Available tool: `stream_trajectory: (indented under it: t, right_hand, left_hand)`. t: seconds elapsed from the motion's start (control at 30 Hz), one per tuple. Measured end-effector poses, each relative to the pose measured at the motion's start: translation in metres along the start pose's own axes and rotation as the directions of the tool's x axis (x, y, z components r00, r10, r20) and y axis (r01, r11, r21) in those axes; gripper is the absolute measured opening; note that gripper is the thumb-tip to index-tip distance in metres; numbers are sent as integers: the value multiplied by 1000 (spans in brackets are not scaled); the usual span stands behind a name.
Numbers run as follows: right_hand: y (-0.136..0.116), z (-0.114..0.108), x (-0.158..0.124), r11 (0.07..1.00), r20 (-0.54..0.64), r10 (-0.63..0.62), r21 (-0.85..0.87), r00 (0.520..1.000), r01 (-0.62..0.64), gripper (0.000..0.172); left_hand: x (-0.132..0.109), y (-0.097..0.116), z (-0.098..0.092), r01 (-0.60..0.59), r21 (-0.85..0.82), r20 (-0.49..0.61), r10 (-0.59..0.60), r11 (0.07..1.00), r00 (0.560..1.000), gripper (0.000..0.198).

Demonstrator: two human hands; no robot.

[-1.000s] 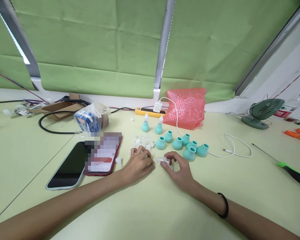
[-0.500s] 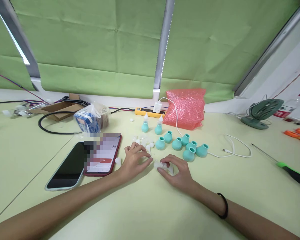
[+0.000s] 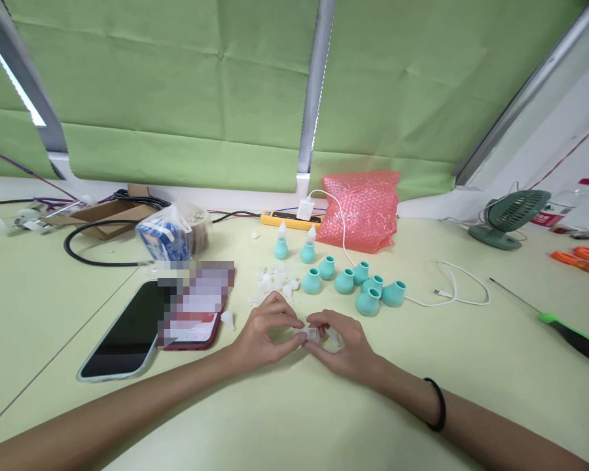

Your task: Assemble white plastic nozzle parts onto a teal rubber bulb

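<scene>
Clear plastic piece [image 3: 313,334], one, small: between the fingertips of both hands. Right hand [image 3: 346,345]: thumb and forefinger narrowed, pinching the piece. Left hand [image 3: 269,332]: thumb and forefinger narrowed on its left end; whether a second part is gripped, cannot tell. Open-mouthed teal bulbs [image 3: 344,282], seven: beyond the right hand. Whitish translucent tips [image 3: 267,281], several, loose: beyond the left hand. Nozzle-topped teal bulbs [image 3: 281,249], two: upright, farther back

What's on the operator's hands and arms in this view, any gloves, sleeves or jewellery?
Both the left hand and right hand are ungloved, with no rings visible. No sleeves show on the forearms. A thin black band, round and slightly textured, circles the right forearm near the wrist; the left has none visible.
</scene>
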State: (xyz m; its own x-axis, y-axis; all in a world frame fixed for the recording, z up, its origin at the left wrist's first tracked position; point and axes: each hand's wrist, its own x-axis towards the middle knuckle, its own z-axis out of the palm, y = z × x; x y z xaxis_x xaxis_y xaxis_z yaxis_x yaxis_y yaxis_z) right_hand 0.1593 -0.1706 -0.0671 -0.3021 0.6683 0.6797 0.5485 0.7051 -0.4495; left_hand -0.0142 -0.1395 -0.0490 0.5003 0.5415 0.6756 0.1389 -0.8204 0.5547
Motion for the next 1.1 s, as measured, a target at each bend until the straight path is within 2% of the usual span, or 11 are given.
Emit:
stream_trajectory:
  t: [0.27,0.47,0.73,1.1]
  right_hand:
    - [-2,0,0,1000,-2,-21,7,1000,21,19]
    - [1,2,-1,999,-8,-38,0,999,38,17]
    - [0,1,-1,999,-2,-21,-26,1000,21,16]
    - [-1,1,-1,998,2,-39,-43,999,40,15]
  left_hand:
    - [-1,-1,0,-22,10,13,22,1000,1000,12]
    - [-7,0,1,-96,210,33,91,973,995,15]
    - [-8,5,0,-211,460,111,180,863,977,19]
    - [-9,9,0,-270,523,169,213,808,962,20]
